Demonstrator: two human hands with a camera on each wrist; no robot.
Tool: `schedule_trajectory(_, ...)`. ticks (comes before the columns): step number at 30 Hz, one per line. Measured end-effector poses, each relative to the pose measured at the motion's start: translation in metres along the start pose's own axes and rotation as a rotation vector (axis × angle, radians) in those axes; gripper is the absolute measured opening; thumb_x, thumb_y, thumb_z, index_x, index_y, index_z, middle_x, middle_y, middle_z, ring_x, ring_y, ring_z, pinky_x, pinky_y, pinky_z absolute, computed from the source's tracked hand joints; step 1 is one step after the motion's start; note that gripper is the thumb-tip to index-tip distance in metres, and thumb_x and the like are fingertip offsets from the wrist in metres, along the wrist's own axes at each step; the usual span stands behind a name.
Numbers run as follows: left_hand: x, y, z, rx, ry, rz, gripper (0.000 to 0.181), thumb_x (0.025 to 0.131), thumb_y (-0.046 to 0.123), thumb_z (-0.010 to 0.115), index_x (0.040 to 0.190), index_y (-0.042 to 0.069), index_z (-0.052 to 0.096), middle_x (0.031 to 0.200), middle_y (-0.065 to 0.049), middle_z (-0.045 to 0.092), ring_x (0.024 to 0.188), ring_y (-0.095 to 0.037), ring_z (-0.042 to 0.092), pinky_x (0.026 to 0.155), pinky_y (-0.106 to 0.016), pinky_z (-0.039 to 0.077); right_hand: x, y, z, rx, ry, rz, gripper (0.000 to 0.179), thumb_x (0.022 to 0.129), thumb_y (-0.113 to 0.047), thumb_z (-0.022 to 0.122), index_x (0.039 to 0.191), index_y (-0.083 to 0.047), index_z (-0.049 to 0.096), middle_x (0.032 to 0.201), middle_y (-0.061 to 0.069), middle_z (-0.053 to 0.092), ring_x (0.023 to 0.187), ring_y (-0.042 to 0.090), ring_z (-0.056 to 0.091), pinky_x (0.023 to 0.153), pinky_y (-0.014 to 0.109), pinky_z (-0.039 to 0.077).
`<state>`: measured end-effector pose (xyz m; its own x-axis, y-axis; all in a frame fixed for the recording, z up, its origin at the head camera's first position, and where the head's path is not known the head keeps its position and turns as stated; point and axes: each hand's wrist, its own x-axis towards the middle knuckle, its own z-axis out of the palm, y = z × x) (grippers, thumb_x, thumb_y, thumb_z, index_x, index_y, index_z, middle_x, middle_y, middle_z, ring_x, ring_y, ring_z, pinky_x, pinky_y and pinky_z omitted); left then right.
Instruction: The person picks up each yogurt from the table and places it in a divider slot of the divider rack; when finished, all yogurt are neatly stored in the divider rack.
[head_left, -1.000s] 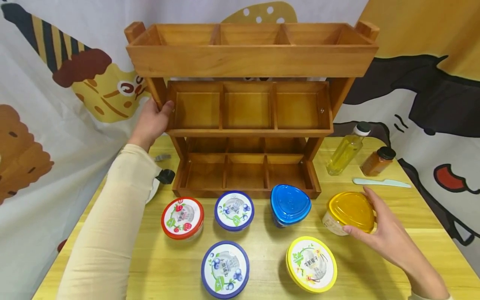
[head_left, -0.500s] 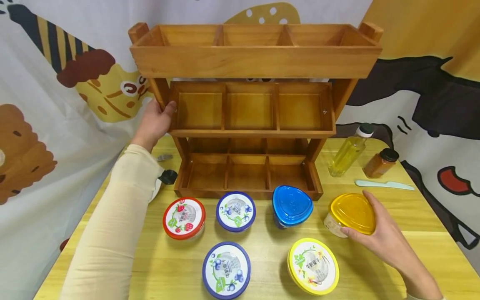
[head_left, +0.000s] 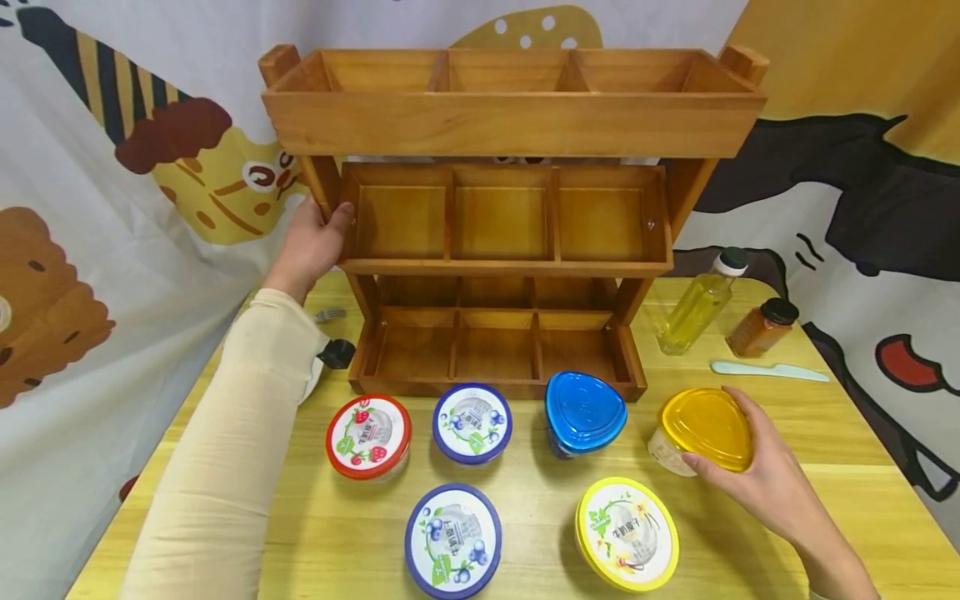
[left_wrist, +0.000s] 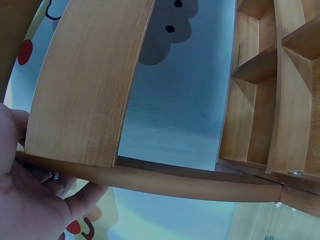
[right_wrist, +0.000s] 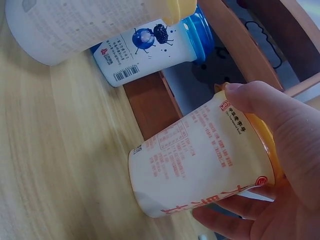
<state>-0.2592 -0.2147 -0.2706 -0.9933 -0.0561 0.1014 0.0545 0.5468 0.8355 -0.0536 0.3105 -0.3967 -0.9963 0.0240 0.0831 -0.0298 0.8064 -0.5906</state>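
A three-tier wooden rack [head_left: 510, 125] with divided trays stands at the back of the table. My left hand [head_left: 307, 246] grips its left upright; the left wrist view shows fingers wrapped round the wooden side piece [left_wrist: 150, 177]. At the right, my right hand [head_left: 772, 483] holds a yogurt cup with an amber lid [head_left: 705, 429], thumb on one side and fingers on the other. In the right wrist view the cup's printed side [right_wrist: 200, 155] shows, its lid mostly covered by the hand. Left of it stands a blue-lidded yogurt cup [head_left: 585, 412].
Round lidded tubs stand in front: red-rimmed [head_left: 369, 437], two blue-rimmed [head_left: 472, 423] and yellow-rimmed [head_left: 628, 533]. At the right are an oil bottle [head_left: 697, 308], a small black-capped jar [head_left: 763, 327] and a pale knife [head_left: 768, 371]. A fork [head_left: 330, 316] lies behind the left sleeve.
The view has shifted slightly. Both hands keep their holds, the left on the rack and the right on the amber-lidded yogurt cup; the things on the table stay put.
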Motion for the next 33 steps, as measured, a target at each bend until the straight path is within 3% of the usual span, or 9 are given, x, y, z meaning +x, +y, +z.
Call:
schedule_trajectory(3,0.0,0.0,0.0,0.001,-0.004,0.002,0.054,0.105,0.043,0.035,0.145,0.006,0.038,0.139,-0.019,0.049,0.125,-0.03,0.051,0.106,-0.047,0.041,0.0,-0.002,-0.003,0.016,0.008,-0.003,0.107,0.079,-0.033,0.084,0.157,-0.008,0.014,0.136,0.032,0.043,0.108,0.043,0.051,0.069,0.01,0.037)
schedule_trajectory(6,0.0,0.001,0.0,-0.002,-0.004,0.005,0.054,0.105,0.044,0.035,0.145,0.008,0.038,0.139,-0.017,0.049,0.124,-0.028,0.051,0.107,-0.045,0.04,0.0,-0.006,-0.011,0.045,0.02,-0.023,0.105,0.08,-0.028,0.084,0.157,-0.012,0.015,0.137,0.029,0.043,0.109,0.015,0.051,0.069,0.005,0.037)
schedule_trajectory(10,0.0,0.002,0.0,-0.005,-0.005,0.003,0.054,0.105,0.044,0.035,0.145,0.009,0.039,0.138,-0.016,0.05,0.123,-0.026,0.052,0.107,-0.044,0.04,0.005,-0.013,-0.022,0.085,0.028,-0.058,0.103,0.081,-0.023,0.083,0.158,-0.017,0.015,0.138,0.026,0.041,0.099,-0.014,0.036,0.071,0.001,0.037)
schedule_trajectory(17,0.0,0.001,-0.001,0.007,-0.006,-0.001,0.053,0.105,0.043,0.035,0.145,0.008,0.038,0.138,-0.016,0.05,0.123,-0.027,0.051,0.108,-0.044,0.039,0.024,-0.03,-0.031,0.173,0.036,-0.111,0.098,0.084,-0.012,0.079,0.157,-0.022,0.014,0.141,0.019,0.033,0.103,-0.005,0.041,0.075,0.001,0.04)
schedule_trajectory(28,0.002,-0.001,-0.002,0.013,0.01,0.042,0.052,0.106,0.04,0.035,0.141,0.002,0.04,0.132,-0.019,0.051,0.117,-0.026,0.052,0.104,-0.043,0.041,0.06,-0.051,-0.027,0.223,0.006,-0.169,0.093,0.087,-0.014,0.076,0.157,-0.016,0.014,0.143,0.021,0.033,0.106,-0.001,0.042,0.079,0.001,0.041)
schedule_trajectory(33,0.001,-0.002,-0.001,0.012,0.004,0.038,0.053,0.106,0.04,0.035,0.142,0.002,0.04,0.132,-0.02,0.052,0.117,-0.027,0.053,0.104,-0.044,0.041,0.072,-0.059,-0.019,0.224,-0.029,-0.171,0.093,0.088,-0.021,0.076,0.157,-0.017,0.013,0.146,0.022,0.032,0.112,0.015,0.045,0.079,0.002,0.042)
